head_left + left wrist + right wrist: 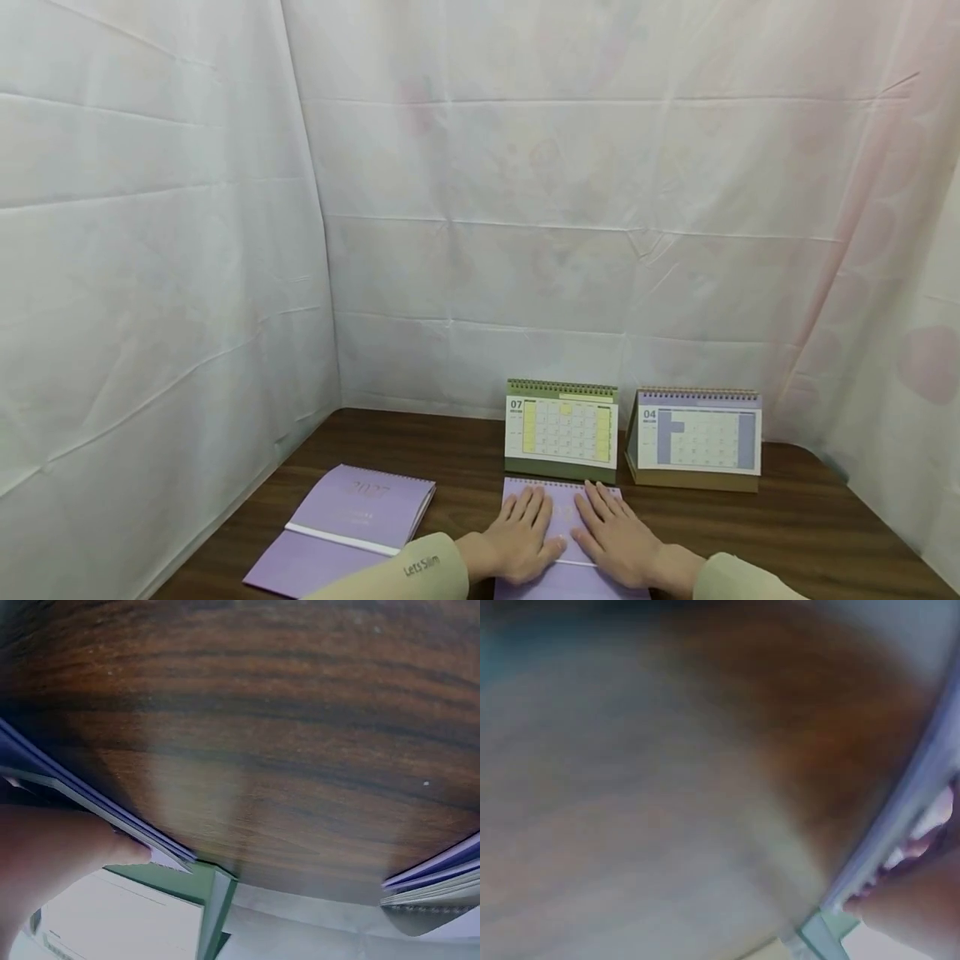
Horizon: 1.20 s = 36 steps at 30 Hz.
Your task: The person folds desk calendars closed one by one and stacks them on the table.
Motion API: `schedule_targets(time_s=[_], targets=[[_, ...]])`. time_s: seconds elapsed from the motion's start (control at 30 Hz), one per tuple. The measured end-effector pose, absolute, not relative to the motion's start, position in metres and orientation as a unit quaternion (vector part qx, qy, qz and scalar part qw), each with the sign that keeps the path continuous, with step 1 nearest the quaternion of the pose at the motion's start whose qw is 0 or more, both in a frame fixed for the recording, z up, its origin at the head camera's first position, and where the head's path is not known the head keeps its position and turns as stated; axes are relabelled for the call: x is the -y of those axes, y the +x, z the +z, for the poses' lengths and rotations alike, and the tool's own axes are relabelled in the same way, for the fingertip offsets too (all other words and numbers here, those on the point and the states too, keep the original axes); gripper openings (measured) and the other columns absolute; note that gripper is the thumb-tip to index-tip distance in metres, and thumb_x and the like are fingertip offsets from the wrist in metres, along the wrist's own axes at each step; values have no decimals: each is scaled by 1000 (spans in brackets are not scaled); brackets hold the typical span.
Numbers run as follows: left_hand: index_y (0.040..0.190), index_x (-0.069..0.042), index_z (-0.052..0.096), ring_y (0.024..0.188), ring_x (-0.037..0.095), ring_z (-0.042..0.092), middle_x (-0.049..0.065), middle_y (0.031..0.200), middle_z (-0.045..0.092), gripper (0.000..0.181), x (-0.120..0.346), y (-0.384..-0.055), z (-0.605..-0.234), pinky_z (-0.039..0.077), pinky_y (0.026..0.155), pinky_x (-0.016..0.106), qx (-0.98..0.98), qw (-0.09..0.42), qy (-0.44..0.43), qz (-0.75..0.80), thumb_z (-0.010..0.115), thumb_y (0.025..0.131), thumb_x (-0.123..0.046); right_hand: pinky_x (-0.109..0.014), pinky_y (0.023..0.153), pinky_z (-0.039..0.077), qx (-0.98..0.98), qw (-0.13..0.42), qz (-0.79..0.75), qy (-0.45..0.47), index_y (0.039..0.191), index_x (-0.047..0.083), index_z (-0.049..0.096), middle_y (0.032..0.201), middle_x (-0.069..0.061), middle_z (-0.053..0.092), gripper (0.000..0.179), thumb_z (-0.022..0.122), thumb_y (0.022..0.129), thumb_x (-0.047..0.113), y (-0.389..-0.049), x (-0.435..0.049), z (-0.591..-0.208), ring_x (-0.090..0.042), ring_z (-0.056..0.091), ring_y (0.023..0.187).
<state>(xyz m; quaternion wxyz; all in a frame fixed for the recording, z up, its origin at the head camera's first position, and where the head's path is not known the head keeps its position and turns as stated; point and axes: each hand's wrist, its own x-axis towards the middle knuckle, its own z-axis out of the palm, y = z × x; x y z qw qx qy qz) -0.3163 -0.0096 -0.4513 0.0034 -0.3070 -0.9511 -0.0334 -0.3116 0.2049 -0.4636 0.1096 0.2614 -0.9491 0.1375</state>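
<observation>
A purple spiral-bound desk calendar (573,550) lies flat at the table's front, a white band across its lower part. On its cover rests my left hand (522,537), fingers straight and pointing away from me. My right hand (618,537) lies flat on the same cover, to the right, its fingers extended too. Both palms hide much of the cover print. In the left wrist view, a finger (82,851) touches the purple calendar's edge. The right wrist view is blurred, with part of the hand (915,907) against the calendar's side.
Just behind stands a green desk calendar (562,429) showing 07. Right of it stands a purple one (697,437) showing 04. Another closed purple calendar (352,525) with a white band lies at the left. White curtains (480,208) enclose the brown table (405,433).
</observation>
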Motion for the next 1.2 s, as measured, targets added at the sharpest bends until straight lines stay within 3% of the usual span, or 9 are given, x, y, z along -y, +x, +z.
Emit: schedule_targets(time_s=[0.17,0.23,0.3,0.4,0.43,0.5,0.67,0.87,1.2], targets=[[148,0,31,145,38,26,22,154,30,70,14,-321,-441,25,115,56,948,25,-298,-110,28,101,-52,-68,100,35,948,138,183,220,128,-15,52,136,-37,47,56,56,96,31,-314,-208,-434,-53,42,128],[143,5,35,137,42,34,26,147,38,67,14,-325,-434,32,109,57,949,42,-269,-159,35,100,-47,-62,99,40,952,153,189,188,120,-17,56,124,-34,57,49,59,93,24,-315,-210,-422,-48,51,118],[136,10,40,128,45,38,30,137,43,63,14,-325,-423,35,103,59,945,45,-223,-235,43,97,-39,-50,86,48,954,154,210,147,104,-15,62,102,-26,65,35,60,90,18,-316,-212,-412,-39,60,97],[128,14,45,119,46,41,32,126,47,60,13,-324,-406,37,97,60,928,26,-128,-349,53,91,-33,-34,59,42,954,120,264,79,73,-2,58,67,-7,54,22,58,86,15,-316,-215,-401,-22,50,64],[127,14,45,119,48,41,33,126,47,60,13,-323,-401,37,97,61,918,14,-94,-385,54,89,-31,-31,57,40,949,97,294,56,71,-1,55,65,-5,49,22,57,86,15,-316,-216,-398,-20,47,62],[129,15,44,121,51,41,34,128,46,60,13,-320,-393,37,98,64,893,-19,-31,-448,56,88,-28,-33,56,46,933,36,358,5,77,-6,52,69,-10,48,25,54,86,17,-315,-219,-395,-24,50,64],[138,8,39,124,56,40,36,136,39,63,15,-320,-387,40,92,71,828,-101,79,-545,55,88,-28,-50,69,55,876,-85,467,-87,127,-18,33,105,-34,53,60,53,87,23,-312,-225,-390,-47,54,97],[134,9,38,119,56,41,37,121,41,67,18,-323,-387,41,87,72,797,-114,116,-582,55,86,-34,-51,72,54,834,-137,517,-135,113,-12,40,94,-23,45,47,55,87,25,-312,-226,-385,-41,49,92],[130,4,42,115,49,45,32,112,42,61,17,-327,-395,41,88,71,790,-106,143,-587,55,84,-33,-53,77,50,814,-137,540,-166,101,-8,45,87,-15,41,39,58,84,25,-306,-221,-389,-33,45,87]])
